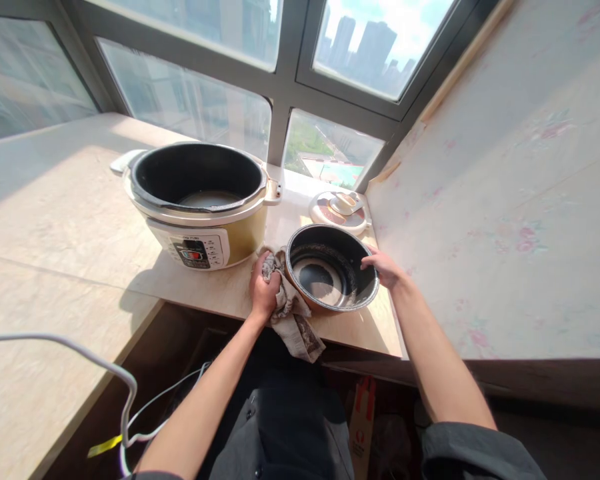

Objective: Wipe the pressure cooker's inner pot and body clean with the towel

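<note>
My left hand (265, 288) is closed round a crumpled, stained grey-beige cloth (293, 327), whose lower end hangs over the ledge's front edge. The cloth lies against the left side of a round dark inner pot (330, 267). On the pot's right rim my right hand (383, 267) has a grip, its thumb or a finger inside the wall. Pale marks show on the pot's inner bottom. To the left stands a gold and white electric cooker (245, 233) without a lid, its dark inside exposed. Behind the pot lies a round lid (337, 211) with a knob.
The pale ledge (75, 267) runs along grey-framed windows. A flowered wall (505, 220) rises close on the right. At lower left a white cable (100, 363) with a yellow tag crosses the view. Below the ledge stands a red and tan box (361, 427).
</note>
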The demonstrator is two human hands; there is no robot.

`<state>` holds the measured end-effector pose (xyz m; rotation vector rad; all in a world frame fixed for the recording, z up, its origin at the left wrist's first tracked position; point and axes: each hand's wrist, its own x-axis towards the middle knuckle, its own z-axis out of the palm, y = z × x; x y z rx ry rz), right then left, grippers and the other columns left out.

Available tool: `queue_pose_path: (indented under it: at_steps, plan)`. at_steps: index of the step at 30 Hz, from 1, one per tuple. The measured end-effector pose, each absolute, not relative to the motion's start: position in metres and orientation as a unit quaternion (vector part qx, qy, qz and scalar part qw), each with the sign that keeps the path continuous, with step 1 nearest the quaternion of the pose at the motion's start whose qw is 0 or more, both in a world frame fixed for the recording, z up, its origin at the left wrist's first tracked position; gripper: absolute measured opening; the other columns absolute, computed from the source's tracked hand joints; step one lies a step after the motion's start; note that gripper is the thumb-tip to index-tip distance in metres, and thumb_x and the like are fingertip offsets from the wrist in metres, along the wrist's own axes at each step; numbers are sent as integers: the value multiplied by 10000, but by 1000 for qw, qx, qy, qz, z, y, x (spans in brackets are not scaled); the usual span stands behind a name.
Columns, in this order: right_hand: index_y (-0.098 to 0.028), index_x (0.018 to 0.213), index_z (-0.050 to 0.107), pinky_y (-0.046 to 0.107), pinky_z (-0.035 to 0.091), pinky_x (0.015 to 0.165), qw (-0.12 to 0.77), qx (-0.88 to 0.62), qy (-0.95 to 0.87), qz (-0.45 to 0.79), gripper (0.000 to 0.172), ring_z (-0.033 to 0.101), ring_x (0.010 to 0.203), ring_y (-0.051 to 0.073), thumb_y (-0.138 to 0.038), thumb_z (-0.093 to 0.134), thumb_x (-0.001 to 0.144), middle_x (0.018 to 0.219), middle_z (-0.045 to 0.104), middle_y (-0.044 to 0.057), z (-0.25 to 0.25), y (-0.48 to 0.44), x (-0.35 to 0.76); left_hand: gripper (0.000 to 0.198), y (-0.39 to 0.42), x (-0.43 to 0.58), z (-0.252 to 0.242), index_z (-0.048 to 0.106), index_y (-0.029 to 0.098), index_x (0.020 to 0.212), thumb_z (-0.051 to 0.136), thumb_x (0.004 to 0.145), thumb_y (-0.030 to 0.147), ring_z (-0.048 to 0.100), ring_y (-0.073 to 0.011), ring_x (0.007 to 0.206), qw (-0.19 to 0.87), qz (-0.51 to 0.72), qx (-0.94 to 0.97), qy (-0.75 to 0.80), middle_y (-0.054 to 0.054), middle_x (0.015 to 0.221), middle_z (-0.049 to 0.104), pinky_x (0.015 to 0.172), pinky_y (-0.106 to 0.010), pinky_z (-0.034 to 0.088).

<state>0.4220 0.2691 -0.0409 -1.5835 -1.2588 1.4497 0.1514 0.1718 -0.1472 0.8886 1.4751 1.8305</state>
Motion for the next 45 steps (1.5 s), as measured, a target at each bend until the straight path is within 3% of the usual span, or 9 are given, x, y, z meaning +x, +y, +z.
queue_pose_path:
  at_steps: [5,7,11,13,18,22,31,38,45]
  plan:
    - [-185,1056,604,381,556,858,450,-630,-483,409,593,663,968,263,-252,740,483,1011,694,77,-50,257,417,483,162,149,-147,674,250,1220,675,741,198,571,-268,1277,333,695,321,551,-62,1294,661,1155,-397,365]
    - [-182,1144,555,453,479,1066,509,-624,-489,335,679,603,1214,310,-339,794,529,1254,636,158,-55,241,416,483,160,148,-148,668,250,1225,673,744,206,579,-265,1262,336,694,319,552,-63,1286,663,1143,-394,379]
    - [-186,1385,420,514,371,1185,506,-628,-500,315,881,441,1426,333,-484,807,652,1511,446,216,-68,197,415,488,160,148,-152,631,245,1266,640,778,238,591,-261,1236,334,682,334,558,-80,1296,653,1126,-413,394]
    - [-189,1444,375,517,359,1196,493,-645,-490,318,930,404,1453,341,-484,800,671,1545,408,210,-76,178,412,493,161,148,-153,607,238,1292,618,799,249,588,-259,1231,334,674,342,563,-87,1318,642,1119,-418,395]
    - [-199,1324,542,477,511,1031,479,-626,-525,322,587,622,1159,309,-329,626,758,1244,660,117,-85,163,401,495,161,147,-154,609,234,1275,629,780,255,580,-271,1243,346,681,334,553,-92,1339,634,1113,-414,394]
    - [-176,1229,614,430,524,954,459,-610,-554,331,546,646,1014,274,-257,565,692,1116,699,86,-74,177,405,496,161,146,-155,608,224,1260,619,765,257,567,-287,1263,335,692,330,548,-103,1341,637,1132,-448,378]
    - [-194,1147,703,447,407,1134,365,-509,-627,464,606,593,1243,323,-177,617,547,1250,706,66,-50,238,436,483,161,144,-161,644,212,1228,585,749,249,586,-290,1245,316,702,338,542,-99,1293,663,1119,-435,403]
    - [-200,1239,708,462,447,1114,297,-523,-640,477,749,615,1240,317,-135,554,509,1253,715,58,-44,284,417,474,162,142,-163,636,207,1226,580,758,261,595,-293,1229,317,702,348,535,-109,1276,666,1107,-446,413]
    - [-170,1352,587,514,342,1200,459,-533,-569,426,815,484,1407,345,-317,814,583,1489,534,180,-53,270,419,475,156,138,-163,636,214,1233,602,764,281,590,-290,1243,325,699,350,532,-109,1302,656,1116,-447,406]
